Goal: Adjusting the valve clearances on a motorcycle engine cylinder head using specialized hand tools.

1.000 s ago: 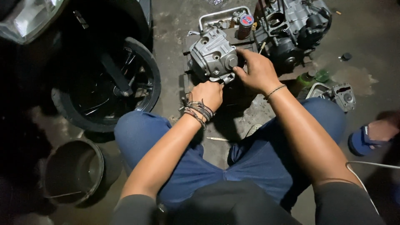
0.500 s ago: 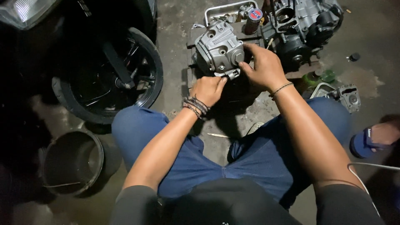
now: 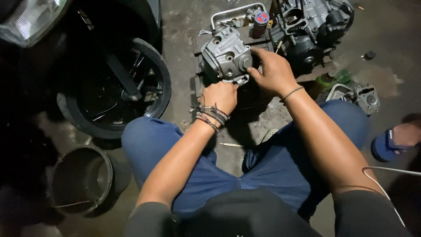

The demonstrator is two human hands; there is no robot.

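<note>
Black scooter wheel (image 3: 115,85) well left of the grey cylinder head (image 3: 226,56); dark engine block (image 3: 313,26) just right of it. Grey bucket (image 3: 81,180) far below-left. Cylinder head upright on the concrete floor (image 3: 184,26), between both hands. Right hand (image 3: 272,71) against its right side, fingers curled on the casting. Left hand (image 3: 221,96) at its lower edge, grip closed; on what, cannot tell.

This is a motorcycle repair workshop, worked at floor level. A stained, oily concrete floor (image 3: 188,26) carries a grey engine cylinder head (image 3: 226,55), a larger stripped engine block (image 3: 313,26), a metal tray (image 3: 232,13) of small parts and a dirty bucket (image 3: 81,182). A scooter's black wheel (image 3: 118,87) and headlight (image 3: 28,17) stand alongside.
</note>
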